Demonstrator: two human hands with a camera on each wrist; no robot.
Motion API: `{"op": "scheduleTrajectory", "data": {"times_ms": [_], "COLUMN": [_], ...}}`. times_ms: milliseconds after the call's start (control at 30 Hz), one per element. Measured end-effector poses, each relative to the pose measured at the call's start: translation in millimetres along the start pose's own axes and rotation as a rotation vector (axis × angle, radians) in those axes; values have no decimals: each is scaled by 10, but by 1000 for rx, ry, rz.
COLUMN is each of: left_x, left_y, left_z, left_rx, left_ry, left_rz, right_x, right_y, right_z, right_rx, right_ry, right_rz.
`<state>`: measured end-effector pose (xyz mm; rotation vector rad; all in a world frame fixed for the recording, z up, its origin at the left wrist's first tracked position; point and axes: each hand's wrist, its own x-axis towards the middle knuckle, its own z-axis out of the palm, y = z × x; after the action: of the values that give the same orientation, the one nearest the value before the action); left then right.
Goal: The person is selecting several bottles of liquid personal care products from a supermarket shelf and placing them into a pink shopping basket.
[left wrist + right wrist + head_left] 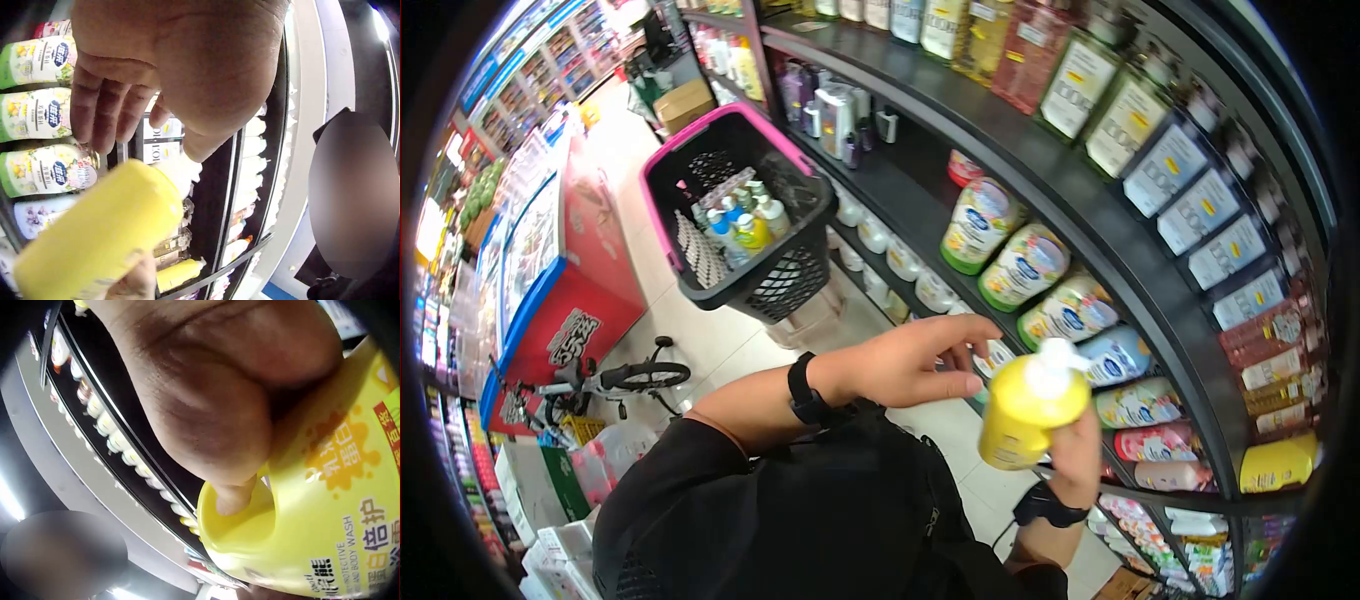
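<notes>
My right hand [1078, 445] holds a yellow body wash bottle [1020, 425] with a white pump top [1055, 368]. In the right wrist view, the thumb [234, 499] goes into the handle opening of the bottle [312, 550], and printed label text shows. My left hand [905, 362] reaches toward the bottle with relaxed, slightly bent fingers and nothing in them. Seen from the left wrist, the left thumb [199, 145] overlaps the white pump above the yellow bottle [100, 231]. Below it, part of the right hand [139, 278] shows against the bottle.
A black shopping basket [785, 275] with a pink rim, holding several pump bottles, stands left of the shelf. Dark shelves [920, 165] with bottles curve along the right. A red freezer [600, 240] and a bicycle [635, 378] are at the left.
</notes>
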<state>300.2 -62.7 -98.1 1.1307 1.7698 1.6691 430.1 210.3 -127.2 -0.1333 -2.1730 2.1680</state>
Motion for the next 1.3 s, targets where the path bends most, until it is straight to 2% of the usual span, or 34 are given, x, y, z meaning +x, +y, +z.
{"op": "scheduleTrajectory", "data": {"times_ms": [100, 233, 333, 367, 467, 533, 600, 700, 733, 833, 900, 1000, 1033, 1133, 1300], "left_x": [-250, -670, -974, -1069, -1346, -1518, -1650, -1691, -1674, -1682, -1718, -1800, -1838, -1925, -1976], "left_y": [138, 225, 341, 379, 549, 676, 775, 774, 724, 516, 280, -100, -245, -637, -1238], "left_z": [-274, -864, -1385, -1563, -2115, -2484, -2835, -3387, -3574, -3918, -4049, -4150, -4203, -4350, -4564], "left_rx": [128, 356, 488, 512, 684, 871, 997, 1050, 1033, 1106, 1180, 1227, 1234, 1238, 1237], "left_ry": [63, 67, 114, 148, 207, 221, 243, 209, 183, 63, -32, -127, -138, -175, -288], "left_rz": [27, 64, 123, 155, 190, 138, 102, 73, 98, 17, -37, -219, -284, -430, -605], "right_x": [329, 769, 1163, 1335, 1746, 2033, 2289, 2605, 2693, 2855, 2943, 2956, 2905, 2891, 2604], "right_y": [-1, -29, -308, -232, -356, -390, -324, -177, -72, 172, 399, 795, 608, 682, 834], "right_z": [633, 1121, 1672, 1810, 2453, 2907, 3350, 3894, 4054, 4433, 4581, 4590, 4537, 4268, 3729], "right_rx": [-64, -422, -452, -465, -514, -509, -450, -368, -323, -197, -166, -450, -543, -597, -509], "right_ry": [-230, -412, -533, -581, -612, -650, -648, -661, -665, -735, -772, -660, -650, -595, -395], "right_rz": [-15, -157, -190, -266, -380, -480, -500, -446, -380, -166, -67, -255, -64, -54, -60]}}
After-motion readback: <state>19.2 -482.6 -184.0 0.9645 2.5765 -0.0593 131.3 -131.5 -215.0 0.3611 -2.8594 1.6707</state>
